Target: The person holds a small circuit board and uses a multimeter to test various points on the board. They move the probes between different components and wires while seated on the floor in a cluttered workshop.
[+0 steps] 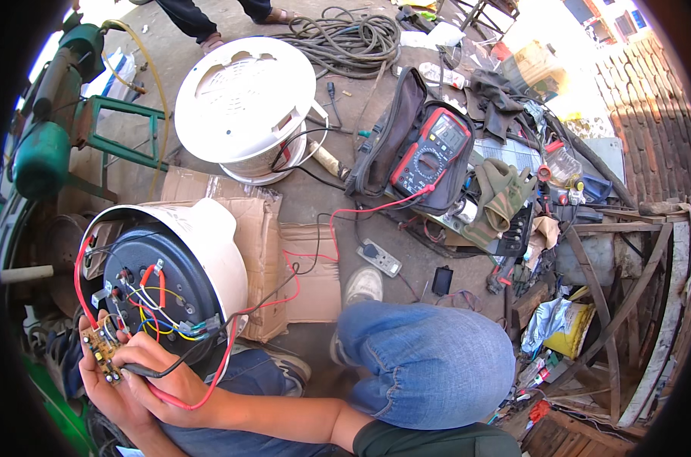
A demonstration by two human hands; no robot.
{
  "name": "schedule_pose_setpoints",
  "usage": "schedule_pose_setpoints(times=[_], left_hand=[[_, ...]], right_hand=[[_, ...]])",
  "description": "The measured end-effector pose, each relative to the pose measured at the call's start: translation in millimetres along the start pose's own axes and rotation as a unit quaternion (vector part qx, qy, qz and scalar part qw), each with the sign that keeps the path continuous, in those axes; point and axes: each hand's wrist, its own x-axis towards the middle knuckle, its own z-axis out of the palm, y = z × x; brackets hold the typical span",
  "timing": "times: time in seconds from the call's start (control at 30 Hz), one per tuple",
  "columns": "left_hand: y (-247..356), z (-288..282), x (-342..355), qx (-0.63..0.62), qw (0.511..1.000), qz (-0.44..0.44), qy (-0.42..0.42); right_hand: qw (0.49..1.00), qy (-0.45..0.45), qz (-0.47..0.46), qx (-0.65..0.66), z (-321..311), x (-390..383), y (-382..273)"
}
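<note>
The small circuit board (102, 352) is in the left hand (118, 397), its left edge gripped by the fingers, and it sits just left of the right hand (176, 385). The right hand is curled narrowly around a black probe (141, 372) aimed at the board's right side; whether its tip touches, I cannot tell. A red lead (201, 399) also runs into the right hand. Just above both hands, a black round base (170, 263) with coloured wires sits inside a white housing (223, 240); well apart to the right, a multimeter (430, 156) lies in its open case (387, 126)
</note>
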Motion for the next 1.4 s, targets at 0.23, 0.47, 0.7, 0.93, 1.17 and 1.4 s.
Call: schedule_pose_setpoints(times=[0.23, 0.47, 0.7, 0.93, 1.17, 1.4], left_hand=[[-2.6, 20.7, 5.7, -0.08, 0.997, -0.012, 0.001], [4.7, 19.6, 0.7, -0.115, 0.992, -0.027, -0.048], [0.1, 24.5, -1.7, -0.116, 0.992, -0.036, -0.038], [-1.5, 27.7, -0.7, -0.105, 0.993, -0.028, -0.033], [-2.1, 22.6, -0.2, -0.092, 0.994, -0.023, -0.047], [-3.1, 26.8, -1.5, -0.084, 0.996, -0.016, -0.03]], right_hand=[[0.997, 0.035, -0.048, -0.044, -8.9, 14.0, -4.5], [1.0, -0.011, -0.003, -0.014, -21.3, 8.8, -16.7], [0.995, 0.002, -0.058, -0.081, -52.8, 13.3, -28.0], [0.999, 0.014, 0.009, -0.038, -47.3, 13.6, -36.0], [0.998, 0.018, 0.017, -0.06, -33.1, 15.2, -40.1], [0.996, 0.059, 0.026, -0.054, -16.8, 9.1, -32.0]])
